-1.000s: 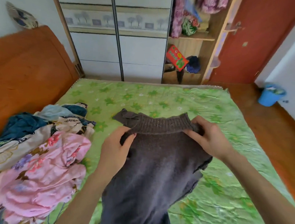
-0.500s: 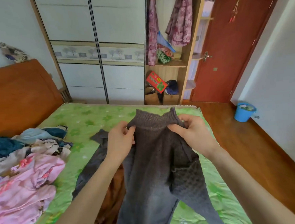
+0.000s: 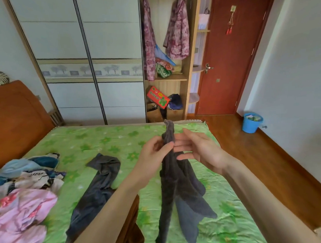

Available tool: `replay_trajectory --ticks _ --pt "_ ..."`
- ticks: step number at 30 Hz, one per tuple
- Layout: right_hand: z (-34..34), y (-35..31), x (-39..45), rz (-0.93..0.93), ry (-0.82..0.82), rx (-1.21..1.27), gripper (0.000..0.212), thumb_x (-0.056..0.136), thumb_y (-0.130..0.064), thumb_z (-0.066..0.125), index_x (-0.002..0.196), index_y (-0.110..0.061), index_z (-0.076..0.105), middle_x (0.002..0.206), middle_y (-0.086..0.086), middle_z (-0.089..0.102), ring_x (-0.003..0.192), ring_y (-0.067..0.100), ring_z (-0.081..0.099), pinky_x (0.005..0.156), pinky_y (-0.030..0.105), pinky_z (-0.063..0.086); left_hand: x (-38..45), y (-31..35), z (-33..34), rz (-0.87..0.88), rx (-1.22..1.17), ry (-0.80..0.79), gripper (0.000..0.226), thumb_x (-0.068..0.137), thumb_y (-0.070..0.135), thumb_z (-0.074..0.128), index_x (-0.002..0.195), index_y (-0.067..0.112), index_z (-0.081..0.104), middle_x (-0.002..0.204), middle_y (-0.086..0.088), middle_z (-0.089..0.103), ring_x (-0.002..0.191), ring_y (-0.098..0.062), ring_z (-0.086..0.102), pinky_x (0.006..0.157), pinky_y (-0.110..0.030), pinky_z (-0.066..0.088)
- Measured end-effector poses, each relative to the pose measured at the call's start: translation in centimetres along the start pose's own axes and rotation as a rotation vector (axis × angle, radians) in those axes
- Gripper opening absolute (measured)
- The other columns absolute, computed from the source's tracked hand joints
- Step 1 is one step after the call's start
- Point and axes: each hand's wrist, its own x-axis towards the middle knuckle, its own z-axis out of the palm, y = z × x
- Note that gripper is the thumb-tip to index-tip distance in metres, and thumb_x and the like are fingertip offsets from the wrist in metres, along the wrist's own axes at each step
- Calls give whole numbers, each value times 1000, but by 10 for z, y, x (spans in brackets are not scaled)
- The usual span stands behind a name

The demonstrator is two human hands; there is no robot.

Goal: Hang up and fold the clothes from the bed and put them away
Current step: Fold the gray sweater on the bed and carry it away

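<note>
A dark grey knitted sweater hangs in a narrow bunch above the green flowered bed. My left hand pinches it near its top between thumb and fingers. Just to its right, my right hand has straight fingers spread, their tips at the cloth. One grey sleeve trails down to the left across the bed. A heap of clothes, pink, cream and blue, lies at the bed's left side.
The wardrobe stands beyond the bed with its sliding doors closed. Its open section holds hanging floral garments, a shelf with bundles and a red box below. A red door and a blue bucket are at the right.
The sweater has gone from stretched wide between both hands to a narrow hanging bunch. My hands came together, my right hand opened, and my view rose toward the wardrobe.
</note>
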Motion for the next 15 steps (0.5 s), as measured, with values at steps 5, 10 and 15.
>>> replay_trajectory --ticks 5,10,15 --pt "-25 20 4 -154 -3 -137 30 112 -22 48 125 -10 73 112 11 79 103 27 77 78 30 63 14 -17 1 -111 -51 15 30 113 16 45 113 27 73 113 -1 78 103 -13 75 94 -31 59" --pt "-55 62 15 -226 315 -300 36 104 -1 56 130 -24 67 122 -3 74 113 17 68 89 36 57 31 -18 1 -295 -305 107 38 107 9 43 113 18 79 117 -16 76 114 -34 71 104 -45 52" --pt "-24 102 27 11 -35 -297 52 86 -11 66 135 -29 62 135 -8 69 129 10 58 105 29 48 29 0 -7 -248 -289 -8 49 102 11 41 89 24 86 104 -11 80 95 -25 76 92 -41 57"
